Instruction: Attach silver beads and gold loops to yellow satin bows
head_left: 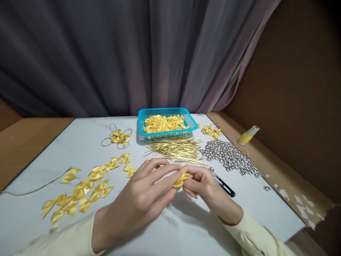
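We've got 1 small yellow bow point(178, 182) btwn our 2 hands, just over the front part of the white table point(167, 236). Our L hand point(141, 192) has its fingers pinched on the L side, & our R hand point(206, 185) has thumb & finger clamped on the R side. A thin white loop point(192, 200) hangs under our R hand. More bows point(82, 189) lie near our L hand. In back, a blue basket point(170, 135) holds lots of yellow bits, w/ gold sticks point(178, 149) just in front. Silver beads point(229, 156) & a black tool point(224, 184) lie on the R.
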Demonstrator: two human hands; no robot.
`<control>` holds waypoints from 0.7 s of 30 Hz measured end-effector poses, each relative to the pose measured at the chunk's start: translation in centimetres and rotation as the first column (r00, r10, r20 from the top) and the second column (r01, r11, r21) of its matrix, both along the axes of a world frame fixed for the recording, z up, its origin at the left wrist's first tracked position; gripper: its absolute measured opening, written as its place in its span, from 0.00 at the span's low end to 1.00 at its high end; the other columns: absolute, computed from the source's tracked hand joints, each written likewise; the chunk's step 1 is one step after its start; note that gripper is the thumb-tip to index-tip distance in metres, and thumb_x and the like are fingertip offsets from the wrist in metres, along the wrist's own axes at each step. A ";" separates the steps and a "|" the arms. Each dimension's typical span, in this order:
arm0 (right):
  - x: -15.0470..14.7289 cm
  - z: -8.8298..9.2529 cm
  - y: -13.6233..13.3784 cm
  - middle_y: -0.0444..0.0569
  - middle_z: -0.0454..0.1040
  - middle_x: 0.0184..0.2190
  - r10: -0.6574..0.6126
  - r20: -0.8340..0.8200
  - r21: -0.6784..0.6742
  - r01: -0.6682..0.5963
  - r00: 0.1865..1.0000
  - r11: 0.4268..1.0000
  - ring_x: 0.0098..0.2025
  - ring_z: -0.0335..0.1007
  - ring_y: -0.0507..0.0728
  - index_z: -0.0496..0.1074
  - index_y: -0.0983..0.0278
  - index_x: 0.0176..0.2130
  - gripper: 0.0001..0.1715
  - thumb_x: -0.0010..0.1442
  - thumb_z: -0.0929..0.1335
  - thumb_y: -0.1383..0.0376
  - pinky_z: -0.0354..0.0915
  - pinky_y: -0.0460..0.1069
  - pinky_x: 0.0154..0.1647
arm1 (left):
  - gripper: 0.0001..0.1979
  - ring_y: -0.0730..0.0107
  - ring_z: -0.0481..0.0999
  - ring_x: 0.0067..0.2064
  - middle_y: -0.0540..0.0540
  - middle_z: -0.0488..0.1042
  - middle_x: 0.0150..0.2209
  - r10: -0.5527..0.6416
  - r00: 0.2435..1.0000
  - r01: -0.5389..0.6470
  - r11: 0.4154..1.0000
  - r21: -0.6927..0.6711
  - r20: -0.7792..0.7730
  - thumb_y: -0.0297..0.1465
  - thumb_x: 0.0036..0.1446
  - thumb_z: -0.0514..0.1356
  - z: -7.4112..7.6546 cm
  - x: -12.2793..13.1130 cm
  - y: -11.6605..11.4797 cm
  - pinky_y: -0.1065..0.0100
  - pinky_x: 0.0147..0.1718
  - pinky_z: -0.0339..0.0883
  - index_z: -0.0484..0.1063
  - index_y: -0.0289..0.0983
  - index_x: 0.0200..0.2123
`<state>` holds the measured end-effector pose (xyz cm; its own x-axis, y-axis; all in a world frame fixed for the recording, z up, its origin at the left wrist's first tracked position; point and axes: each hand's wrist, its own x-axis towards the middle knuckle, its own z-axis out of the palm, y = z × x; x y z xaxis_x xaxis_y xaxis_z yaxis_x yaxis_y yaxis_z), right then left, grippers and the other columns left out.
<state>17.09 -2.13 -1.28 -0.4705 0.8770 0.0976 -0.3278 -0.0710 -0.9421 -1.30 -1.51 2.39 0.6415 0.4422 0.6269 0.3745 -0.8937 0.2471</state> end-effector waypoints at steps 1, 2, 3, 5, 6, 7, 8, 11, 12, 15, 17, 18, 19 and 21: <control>0.0 0.0 0.0 0.38 0.56 0.16 0.000 0.012 0.008 0.000 1.000 1.000 0.18 0.46 0.46 0.71 0.67 0.34 0.08 0.58 0.66 0.63 0.44 0.44 0.19 | 0.19 0.62 0.66 0.46 0.41 0.73 0.44 0.000 1.000 0.000 1.000 -0.001 0.012 0.18 0.53 0.58 -0.1 0.0 0.0 0.60 0.43 0.65 0.67 0.32 0.49; 0.0 0.0 -0.1 0.38 0.55 0.17 -0.003 0.028 0.016 0.003 1.000 1.000 0.18 0.45 0.46 0.72 0.67 0.34 0.09 0.58 0.66 0.62 0.44 0.44 0.19 | 0.18 0.62 0.66 0.46 0.41 0.73 0.44 0.002 1.000 -0.002 1.000 -0.009 0.026 0.18 0.54 0.58 -0.2 0.0 0.1 0.60 0.43 0.65 0.67 0.32 0.49; 0.0 0.1 -0.2 0.38 0.53 0.17 -0.006 0.049 0.021 0.005 0.999 1.000 0.19 0.44 0.46 0.72 0.67 0.35 0.10 0.59 0.66 0.61 0.43 0.44 0.19 | 0.17 0.62 0.67 0.45 0.41 0.74 0.43 0.005 0.999 -0.005 1.000 -0.021 0.044 0.18 0.54 0.58 -0.2 0.0 0.1 0.60 0.43 0.65 0.68 0.33 0.48; 0.0 0.1 -0.3 0.38 0.51 0.17 -0.009 0.096 0.026 0.007 0.995 1.000 0.19 0.43 0.46 0.73 0.67 0.35 0.12 0.60 0.65 0.60 0.42 0.44 0.19 | 0.14 0.64 0.69 0.44 0.43 0.75 0.41 0.016 0.996 -0.012 0.999 -0.052 0.091 0.18 0.54 0.58 -0.4 0.0 0.4 0.61 0.43 0.66 0.69 0.33 0.45; 0.0 0.1 -0.4 0.37 0.50 0.17 -0.009 0.117 0.026 0.006 0.993 1.000 0.19 0.42 0.46 0.73 0.67 0.35 0.14 0.60 0.65 0.59 0.41 0.44 0.19 | 0.13 0.64 0.70 0.42 0.43 0.76 0.39 0.025 0.993 -0.017 0.997 -0.069 0.112 0.18 0.54 0.58 -0.4 0.0 0.5 0.61 0.42 0.66 0.70 0.33 0.43; 0.0 0.2 -0.4 0.37 0.50 0.16 -0.009 0.136 0.023 0.006 0.991 1.000 0.19 0.42 0.46 0.74 0.67 0.34 0.15 0.60 0.65 0.59 0.41 0.44 0.19 | 0.12 0.65 0.71 0.41 0.44 0.76 0.38 0.036 0.991 -0.025 0.996 -0.087 0.126 0.18 0.54 0.58 -0.5 0.0 0.7 0.62 0.42 0.66 0.70 0.34 0.41; 0.0 0.2 -0.5 0.37 0.50 0.16 -0.006 0.149 0.018 0.004 0.989 1.000 0.18 0.42 0.46 0.74 0.68 0.34 0.15 0.60 0.64 0.58 0.42 0.44 0.19 | 0.10 0.66 0.71 0.40 0.45 0.76 0.37 0.046 0.990 -0.032 0.994 -0.102 0.132 0.18 0.54 0.58 -0.5 0.0 0.9 0.63 0.41 0.66 0.71 0.34 0.40; -0.2 0.3 -0.5 0.37 0.52 0.14 -0.006 0.168 0.004 0.006 0.986 1.000 0.16 0.44 0.45 0.74 0.67 0.33 0.16 0.60 0.64 0.58 0.43 0.43 0.18 | 0.09 0.68 0.72 0.39 0.45 0.75 0.35 0.053 0.990 -0.038 0.993 -0.110 0.132 0.18 0.55 0.56 -0.7 0.1 1.2 0.65 0.40 0.67 0.71 0.34 0.38; -0.2 0.3 -0.5 0.37 0.52 0.14 -0.009 0.174 0.005 0.009 0.985 1.000 0.16 0.45 0.45 0.74 0.67 0.33 0.16 0.61 0.64 0.58 0.44 0.43 0.17 | 0.09 0.68 0.72 0.38 0.45 0.75 0.35 0.050 0.990 -0.036 0.994 -0.102 0.135 0.18 0.55 0.56 -0.8 0.0 1.2 0.65 0.40 0.67 0.70 0.33 0.38; -0.3 0.2 -0.6 0.37 0.54 0.14 -0.020 0.207 0.026 0.015 0.978 1.000 0.16 0.47 0.45 0.74 0.67 0.33 0.17 0.61 0.63 0.57 0.46 0.43 0.18 | 0.09 0.68 0.72 0.37 0.45 0.75 0.34 0.040 0.989 -0.028 0.996 -0.085 0.145 0.18 0.54 0.56 -0.9 0.0 1.2 0.65 0.39 0.67 0.70 0.32 0.38; -0.3 0.1 -0.6 0.38 0.55 0.14 -0.029 0.240 0.047 0.018 0.970 0.999 0.16 0.49 0.46 0.74 0.68 0.34 0.18 0.61 0.63 0.56 0.47 0.43 0.18 | 0.09 0.68 0.72 0.37 0.45 0.74 0.34 0.036 0.989 -0.022 0.995 -0.100 0.146 0.17 0.55 0.56 -1.1 0.0 1.1 0.65 0.38 0.66 0.70 0.33 0.38; -0.3 0.1 -0.7 0.38 0.55 0.14 -0.035 0.255 0.058 0.021 0.966 0.998 0.16 0.49 0.46 0.75 0.68 0.34 0.19 0.60 0.63 0.56 0.48 0.43 0.19 | 0.09 0.68 0.71 0.37 0.45 0.74 0.34 0.037 0.989 -0.021 0.993 -0.112 0.142 0.17 0.55 0.56 -1.1 0.0 1.0 0.65 0.38 0.66 0.70 0.33 0.38; -0.3 0.1 -0.7 0.38 0.55 0.14 -0.043 0.268 0.069 0.025 0.962 0.997 0.17 0.49 0.46 0.75 0.68 0.34 0.19 0.60 0.63 0.56 0.48 0.44 0.19 | 0.09 0.68 0.71 0.37 0.45 0.74 0.33 0.038 0.989 -0.021 0.992 -0.122 0.142 0.17 0.55 0.55 -1.1 0.0 1.0 0.65 0.38 0.66 0.70 0.33 0.38; -0.3 0.2 -0.8 0.38 0.55 0.14 -0.055 0.282 0.088 0.031 0.958 0.996 0.17 0.49 0.46 0.75 0.68 0.33 0.20 0.60 0.63 0.56 0.48 0.44 0.19 | 0.09 0.69 0.71 0.36 0.45 0.74 0.33 0.037 0.989 -0.017 0.990 -0.140 0.144 0.17 0.55 0.55 -1.1 0.1 1.0 0.65 0.38 0.66 0.69 0.34 0.38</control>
